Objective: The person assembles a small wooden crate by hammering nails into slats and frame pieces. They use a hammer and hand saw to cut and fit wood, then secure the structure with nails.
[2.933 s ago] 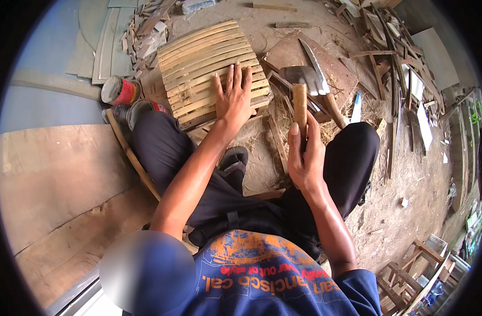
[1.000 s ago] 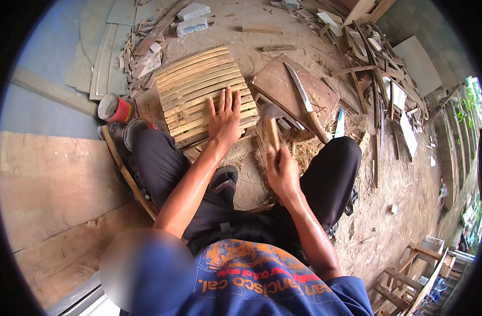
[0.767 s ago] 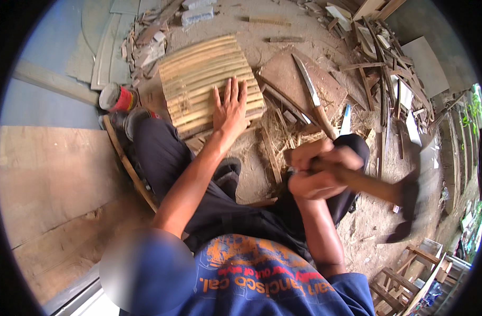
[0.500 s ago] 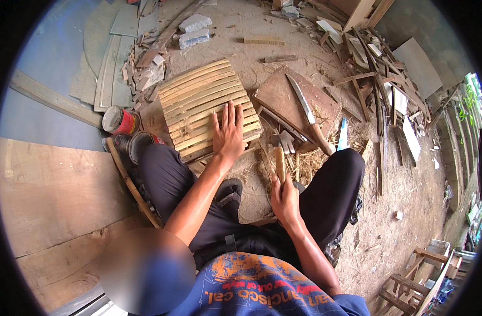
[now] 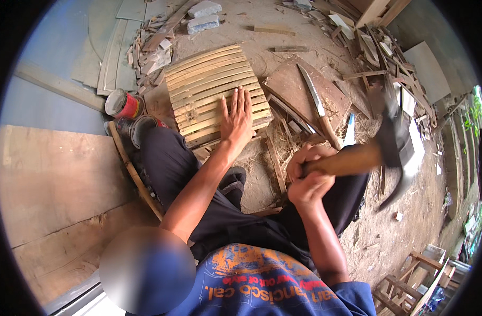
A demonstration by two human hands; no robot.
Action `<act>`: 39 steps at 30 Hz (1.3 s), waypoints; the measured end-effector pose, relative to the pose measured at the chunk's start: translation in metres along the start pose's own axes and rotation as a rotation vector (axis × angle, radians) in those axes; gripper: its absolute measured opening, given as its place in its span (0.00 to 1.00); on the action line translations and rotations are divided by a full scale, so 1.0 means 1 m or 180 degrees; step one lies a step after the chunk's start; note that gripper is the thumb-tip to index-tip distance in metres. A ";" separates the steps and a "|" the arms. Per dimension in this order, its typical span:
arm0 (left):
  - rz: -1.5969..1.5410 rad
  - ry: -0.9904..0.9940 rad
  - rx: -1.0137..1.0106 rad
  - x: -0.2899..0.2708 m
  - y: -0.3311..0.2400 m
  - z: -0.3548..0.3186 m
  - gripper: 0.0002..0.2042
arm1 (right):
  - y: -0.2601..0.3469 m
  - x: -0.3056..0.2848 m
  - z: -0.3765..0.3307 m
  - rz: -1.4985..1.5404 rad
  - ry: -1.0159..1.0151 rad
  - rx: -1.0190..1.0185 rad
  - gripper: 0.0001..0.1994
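A slatted wooden panel [image 5: 199, 84], made of pale strips with narrow gaps between them, lies in front of me. My left hand [image 5: 237, 118] rests flat on its near right part, fingers stretched out across the slats. To the right, above my right knee, my right hand [image 5: 310, 176] is closed round the wooden handle of a claw hammer [image 5: 357, 160]. The raised hammer points to the right, its dark metal head smeared by motion.
Right of the panel, a long blade with a wooden handle [image 5: 316, 97] lies on a brown board [image 5: 286, 79]. Paint cans [image 5: 126, 105] stand at the panel's left. Wood scraps [image 5: 380, 58] pile up far right; pale blocks [image 5: 203, 23] lie at the back. A wooden frame [image 5: 404, 287] stands lower right.
My right hand has taken the hammer up from near the straw and swung it to the right. My left hand stays flat on the panel. The whole view has shifted slightly.
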State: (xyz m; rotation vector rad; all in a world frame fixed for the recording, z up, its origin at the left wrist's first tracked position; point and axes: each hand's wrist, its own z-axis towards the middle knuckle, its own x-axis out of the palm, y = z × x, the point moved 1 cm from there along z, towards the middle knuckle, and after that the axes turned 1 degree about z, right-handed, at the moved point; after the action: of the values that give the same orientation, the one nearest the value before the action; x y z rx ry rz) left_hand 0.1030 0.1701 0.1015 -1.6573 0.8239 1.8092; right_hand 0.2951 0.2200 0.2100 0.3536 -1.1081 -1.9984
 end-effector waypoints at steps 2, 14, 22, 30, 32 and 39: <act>0.0171 -0.0175 0.0019 0.011 -0.002 0.004 0.62 | -0.048 -0.017 -0.051 -0.1777 0.0438 0.1401 0.20; -0.0160 0.0125 0.0009 -0.005 0.003 0.001 0.62 | 0.024 -0.007 -0.003 -0.0423 0.0185 0.0647 0.25; -0.0370 0.0136 0.0209 -0.019 0.004 -0.005 0.62 | -0.040 -0.016 -0.111 0.0406 -0.0389 0.3821 0.25; -0.3152 -0.0872 0.0201 0.028 -0.049 -0.077 0.13 | -0.046 -0.045 -0.132 0.0882 -0.1571 0.4233 0.27; -0.3587 -0.1069 -0.1049 0.090 -0.051 -0.073 0.14 | -0.043 -0.038 -0.123 0.0824 -0.1486 0.4323 0.27; -0.7457 -0.0693 -0.1430 0.140 -0.038 -0.019 0.28 | -0.045 -0.038 -0.123 0.1055 -0.1146 0.4448 0.26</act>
State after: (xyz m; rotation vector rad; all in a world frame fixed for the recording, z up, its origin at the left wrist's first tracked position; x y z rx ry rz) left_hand 0.1313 0.1799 -0.0420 -1.1317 -1.3508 0.2336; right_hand 0.3672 0.1905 0.0973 0.4447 -2.4827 -0.7242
